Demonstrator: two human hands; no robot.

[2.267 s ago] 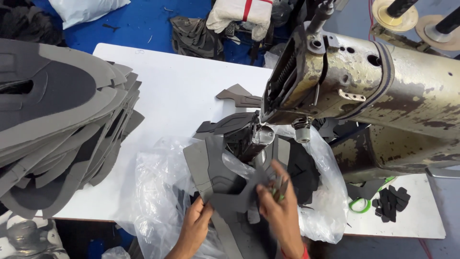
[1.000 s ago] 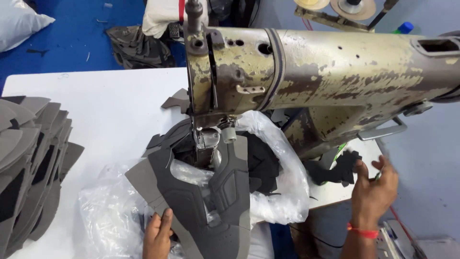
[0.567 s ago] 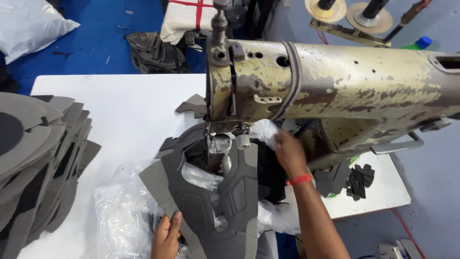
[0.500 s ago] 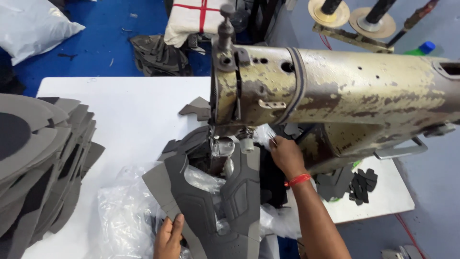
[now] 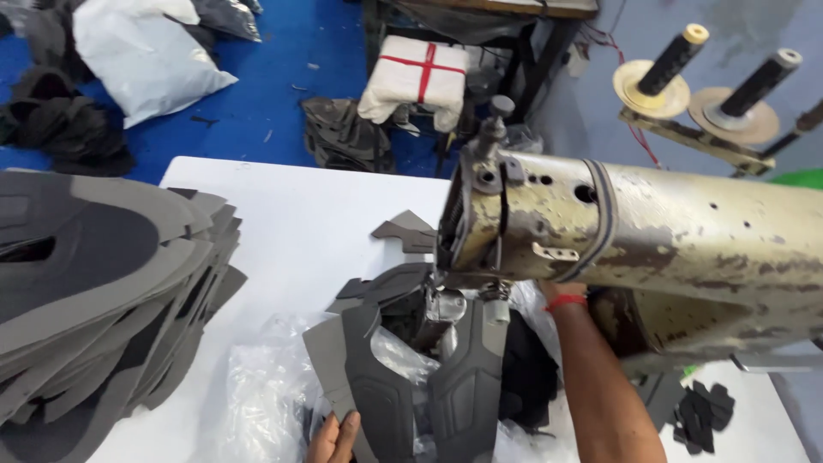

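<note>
A grey and black shoe upper (image 5: 454, 403) lies under the needle of an old, worn sewing machine (image 5: 651, 249). My left hand (image 5: 334, 437) rests at the bottom edge of the view, fingers on the lower left edge of the upper. My right hand (image 5: 559, 290) reaches up behind the machine head; only the wrist with a red band and the forearm show, and the fingers are hidden. Crumpled clear plastic (image 5: 257, 394) sits under and around the upper.
A tall stack of grey cut pieces (image 5: 94, 291) fills the left of the white table (image 5: 300, 214). A loose grey piece (image 5: 403, 233) lies behind the needle. Small black pieces (image 5: 699, 416) sit at the right. Thread spindles (image 5: 669, 69) stand behind; bags and bundles lie on the blue floor.
My right hand came from the right side of the machine to the upper, then slid up behind the machine head. The view tilted up and left. My left hand stayed on the upper.
</note>
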